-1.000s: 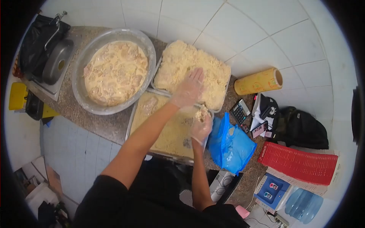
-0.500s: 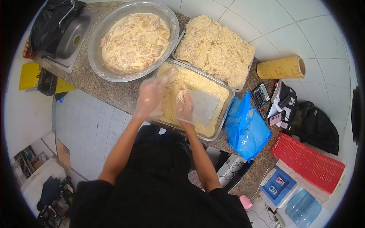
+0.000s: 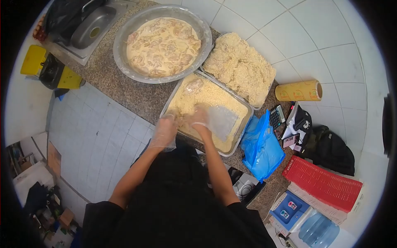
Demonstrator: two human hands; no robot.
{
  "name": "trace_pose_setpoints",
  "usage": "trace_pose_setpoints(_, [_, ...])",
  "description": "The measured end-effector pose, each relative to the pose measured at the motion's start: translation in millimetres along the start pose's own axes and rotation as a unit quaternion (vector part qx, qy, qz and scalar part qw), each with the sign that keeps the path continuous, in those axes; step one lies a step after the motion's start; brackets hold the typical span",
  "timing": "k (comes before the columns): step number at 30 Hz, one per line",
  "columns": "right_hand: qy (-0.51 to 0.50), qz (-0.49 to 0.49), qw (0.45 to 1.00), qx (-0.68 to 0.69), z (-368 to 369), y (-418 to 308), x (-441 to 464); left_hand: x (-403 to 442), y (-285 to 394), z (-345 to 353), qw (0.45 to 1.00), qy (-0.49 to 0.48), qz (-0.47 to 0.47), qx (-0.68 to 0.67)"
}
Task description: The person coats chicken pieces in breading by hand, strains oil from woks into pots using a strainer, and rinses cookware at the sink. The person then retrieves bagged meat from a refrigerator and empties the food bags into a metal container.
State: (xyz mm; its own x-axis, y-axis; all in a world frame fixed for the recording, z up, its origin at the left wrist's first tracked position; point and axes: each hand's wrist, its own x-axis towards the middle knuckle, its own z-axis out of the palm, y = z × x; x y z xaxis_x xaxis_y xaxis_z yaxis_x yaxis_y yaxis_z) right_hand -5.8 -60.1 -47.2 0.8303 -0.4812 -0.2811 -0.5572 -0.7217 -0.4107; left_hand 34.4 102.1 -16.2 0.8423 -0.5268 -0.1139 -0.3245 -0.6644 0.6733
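Observation:
Both hands wear clear plastic gloves and are low in a metal tray [image 3: 247,124] of pale breadcrumbs [image 3: 221,96]. My left hand [image 3: 166,129] is at the tray's near left corner, its curled fingers in the crumbs. To its right, my right hand [image 3: 199,116] bends its fingers toward the left one. Crumbs and blur hide what lies between the fingers. A wet, battered chicken piece [image 3: 194,86] rests on the crumbs beyond my hands. Behind the tray is a large metal basin [image 3: 120,49] of chicken in creamy batter [image 3: 163,47].
A second tray holds heaped crumb-coated pieces [image 3: 240,68] against the tiled wall. On the right are a blue plastic bag [image 3: 262,146], a cling film roll [image 3: 298,90], a calculator [image 3: 277,116] and a phone [image 3: 291,140]. A sink [image 3: 93,29] is at far left.
My left hand has moved from the tray's far left side toward its near corner, and a battered chicken piece now lies uncovered there. My right hand has turned downward into the crumbs.

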Motion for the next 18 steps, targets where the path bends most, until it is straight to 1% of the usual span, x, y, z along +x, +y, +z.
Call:
trace_pose_setpoints(1, [0.004,-0.003,1.000,0.001,-8,2,-1,0,0,-4,1.000,0.004,0.003,0.001])
trace_pose_setpoints(3, [-0.005,0.010,0.981,0.192,-29,16,-5,0,1,-11,0.999,-0.013,0.037,-0.023])
trace_pose_setpoints(4, [0.013,0.000,0.973,0.230,-37,27,-7,-1,0,-12,0.999,-0.010,0.036,-0.025])
trace_pose_setpoints(5, [0.032,-0.009,0.963,0.268,-44,36,-9,-2,0,-13,0.999,-0.026,0.041,0.006])
trace_pose_setpoints(6, [0.033,-0.011,0.963,0.266,-48,43,-10,-1,2,-14,0.997,-0.040,0.047,0.036])
trace_pose_setpoints(7, [0.102,0.003,0.951,0.291,-50,50,-11,-1,6,-14,0.998,-0.038,0.047,0.034])
trace_pose_setpoints(8, [0.170,0.019,0.934,0.315,-50,55,-12,-2,11,-12,0.996,-0.030,0.067,0.045])
trace_pose_setpoints(9, [0.170,0.021,0.934,0.313,-60,47,-17,-4,17,-9,0.994,-0.024,0.086,0.055])
trace_pose_setpoints(10, [0.199,-0.019,0.948,0.248,-78,30,-26,-7,18,-3,0.994,-0.029,0.087,0.053])
trace_pose_setpoints(11, [0.227,-0.059,0.955,0.180,-88,21,-32,-8,19,6,0.991,-0.038,0.092,0.093])
trace_pose_setpoints(12, [0.230,-0.056,0.955,0.177,-86,20,-38,-6,22,13,0.985,-0.046,0.098,0.134])
trace_pose_setpoints(13, [0.214,-0.046,0.967,0.128,-81,22,-46,-2,37,7,0.985,-0.048,0.102,0.131])
trace_pose_setpoints(14, [0.197,-0.036,0.977,0.078,-77,22,-53,3,53,0,0.978,-0.138,0.045,0.150])
trace_pose_setpoints(15, [0.201,-0.035,0.976,0.076,-69,28,-60,7,64,-6,0.960,-0.224,-0.015,0.168])
trace_pose_setpoints(16, [0.131,0.008,0.989,0.069,-55,40,-65,7,56,10,0.961,-0.222,-0.013,0.166])
trace_pose_setpoints(17, [0.060,0.051,0.995,0.062,-39,52,-63,4,41,38,0.971,-0.194,0.036,0.135])
trace_pose_setpoints(18, [0.062,0.051,0.995,0.062,-14,66,-54,3,33,54,0.977,-0.167,0.085,0.105])
